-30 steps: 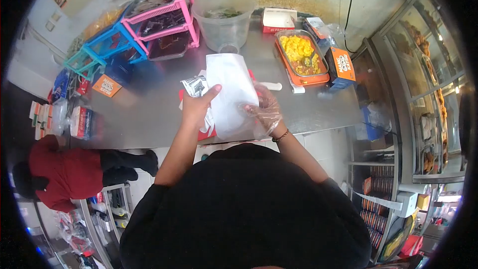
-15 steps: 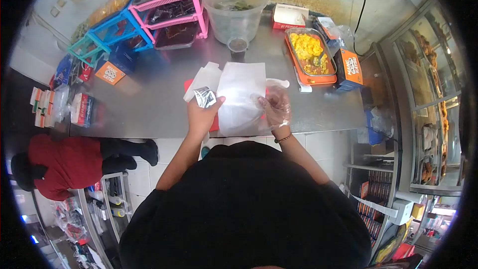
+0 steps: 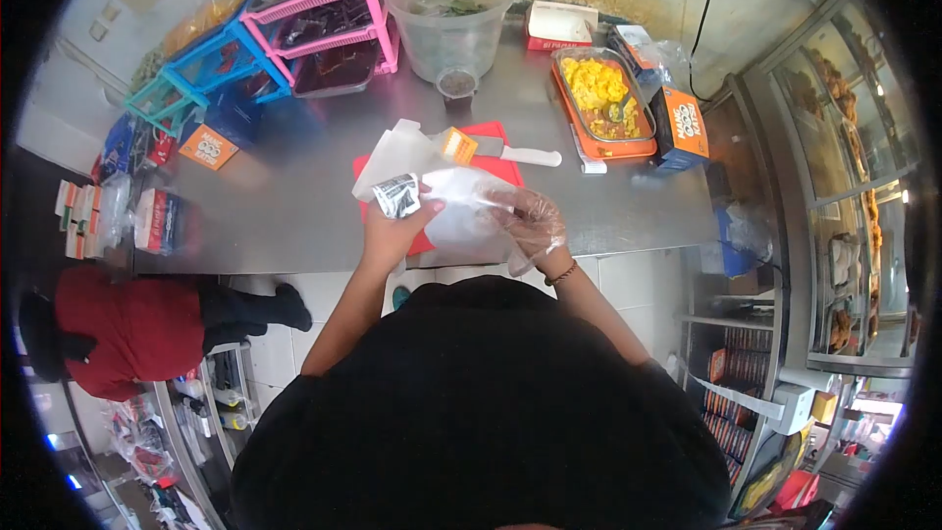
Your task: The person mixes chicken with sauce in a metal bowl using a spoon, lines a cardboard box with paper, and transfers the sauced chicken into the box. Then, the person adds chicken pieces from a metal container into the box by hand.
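Note:
My left hand (image 3: 391, 234) is closed around a folded white paper or carton piece (image 3: 391, 157) and a small black-and-white printed sachet (image 3: 396, 196). In a clear plastic glove, my right hand (image 3: 535, 224) pinches a thin white paper sheet (image 3: 453, 221); the sheet spans both hands, and my left thumb rests on its edge. Below lies a red cutting board (image 3: 505, 170), partly covered by the paper. A knife (image 3: 530, 154) with a white handle lies across it, pointing left. An orange-and-white piece (image 3: 457, 145) hides part of its blade.
Behind my hands stands a cup of dark contents (image 3: 457, 88) before a large translucent bucket (image 3: 442, 34). To the right are a tray of yellow food (image 3: 599, 88) and an orange box (image 3: 680, 128). Pink racks (image 3: 324, 15) stand left. A person in red (image 3: 128, 324) bends at far left.
The white sheet, earlier held upright and flat, has been lowered and folded down towards me. The knife and orange-and-white piece on the board have come into view.

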Demonstrator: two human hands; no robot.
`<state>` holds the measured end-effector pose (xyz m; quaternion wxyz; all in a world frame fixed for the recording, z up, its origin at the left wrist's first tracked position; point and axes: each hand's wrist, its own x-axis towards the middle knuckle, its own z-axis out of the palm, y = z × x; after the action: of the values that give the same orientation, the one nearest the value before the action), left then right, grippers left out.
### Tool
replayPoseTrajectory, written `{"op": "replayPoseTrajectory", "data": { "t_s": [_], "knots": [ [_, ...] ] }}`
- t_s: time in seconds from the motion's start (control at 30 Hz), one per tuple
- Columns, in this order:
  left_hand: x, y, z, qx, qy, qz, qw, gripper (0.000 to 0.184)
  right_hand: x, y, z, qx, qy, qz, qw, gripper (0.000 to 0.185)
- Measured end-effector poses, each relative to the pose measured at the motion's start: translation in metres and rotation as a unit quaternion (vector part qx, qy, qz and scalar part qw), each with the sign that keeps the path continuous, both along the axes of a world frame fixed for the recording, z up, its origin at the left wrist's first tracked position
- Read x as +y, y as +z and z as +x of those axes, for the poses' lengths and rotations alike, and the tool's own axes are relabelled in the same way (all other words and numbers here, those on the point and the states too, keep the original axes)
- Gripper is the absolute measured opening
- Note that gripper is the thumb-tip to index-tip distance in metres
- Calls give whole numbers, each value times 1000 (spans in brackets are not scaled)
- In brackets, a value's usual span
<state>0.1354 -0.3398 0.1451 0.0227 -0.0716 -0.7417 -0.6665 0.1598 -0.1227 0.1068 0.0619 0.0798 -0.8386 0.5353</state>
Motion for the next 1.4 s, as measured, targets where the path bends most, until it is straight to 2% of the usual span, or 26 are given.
{"op": "replayPoseTrajectory", "data": {
  "t_s": [0.1, 0.2, 0.23, 0.3, 0.33, 0.4, 0.43, 0.47, 0.5, 0.53, 0.57, 0.63, 0.67, 0.8, 0.87, 0.93, 0.97, 1.0, 1.03, 1.1, 1.13, 1.17, 1.23, 1.27, 1.3, 1.4],
  "knots": [
    [3, -5, -4, -40, -24, 3, 999, 24, -3, 5, 2, 3, 0, -128, 992, 32],
    [1, 6, -5, -26, -6, -86, 996, 21, 4, 26, 3, 127, -31, 145, 981, 25],
    [-6, 18, 0, 130, -7, -158, 979, 20, 8, 40, 9, 233, -23, 180, 955, 26],
    [-25, 53, 19, 427, -4, -284, 858, 19, 15, 85, 34, 436, -6, 246, 866, 26],
    [-22, 76, 24, 474, -10, -190, 860, 23, 13, 103, 38, 419, 31, 204, 884, 25],
    [-20, 65, 19, 460, 69, -269, 843, 29, 11, 125, 41, 358, 105, 97, 923, 24],
    [-19, 63, 13, 454, 110, -307, 829, 33, 12, 128, 34, 417, 75, 142, 895, 24],
    [-12, 68, 8, 327, 103, -181, 922, 33, 13, 127, 24, 476, 44, 186, 859, 24],
    [1, 75, 3, 190, 88, -46, 977, 33, 19, 84, 11, 484, -62, 189, 852, 26],
    [8, 81, -3, 47, 63, 91, 993, 32, 9, 79, 4, 377, -50, 7, 925, 25],
    [0, 62, -17, -25, 31, 82, 996, 24, 0, 73, -2, 285, -57, -207, 934, 23],
    [-4, 41, -30, 18, 11, 131, 991, 19, -21, 92, -9, 178, -75, -404, 894, 25],
    [-3, 46, -29, 36, 1, 155, 987, 17, -19, 92, -15, 130, -50, -395, 908, 26],
    [-21, 63, -15, 123, 27, -104, 987, 19, -4, 45, -43, 73, 35, -157, 984, 33],
    [-33, 69, -17, 187, 11, -137, 973, 18, 6, -10, -66, 69, 159, -414, 894, 26],
    [-49, 66, -18, 203, -11, -136, 970, 15, -14, 53, -42, 86, 265, -485, 829, 26],
    [-49, 67, -12, 134, -8, -48, 990, 12, -16, 55, -42, 165, 253, -399, 866, 26],
    [-55, 63, -11, 153, -42, -11, 987, 12, -17, 57, -42, 244, 227, -315, 889, 26],
    [-61, 56, -13, 172, -75, 26, 982, 12, -20, 56, -31, 165, 208, -367, 892, 25],
    [-71, 57, -9, 146, -105, 76, 981, 13, -22, 55, -33, 179, 185, -312, 915, 19],
    [-72, 58, -8, 123, -70, 66, 988, 13, -24, 54, -34, 185, 172, -284, 925, 16],
    [-70, 62, -7, 101, -35, 56, 993, 13, -24, 57, -32, 8, 173, -407, 897, 15],
    [-75, 62, -7, 68, -3, 43, 997, 15, -30, 63, -34, 19, 191, -385, 903, 16],
    [-80, 59, -8, 47, -6, 53, 997, 15, -38, 85, -38, 210, 207, -240, 925, 18],
    [-84, 57, -8, 25, -9, 62, 998, 15, -44, 96, -41, 388, 209, -82, 894, 19],
    [-94, 42, -13, -41, -39, 153, 987, 15, -49, 82, -48, 408, 216, -48, 886, 25]
  ]
}}
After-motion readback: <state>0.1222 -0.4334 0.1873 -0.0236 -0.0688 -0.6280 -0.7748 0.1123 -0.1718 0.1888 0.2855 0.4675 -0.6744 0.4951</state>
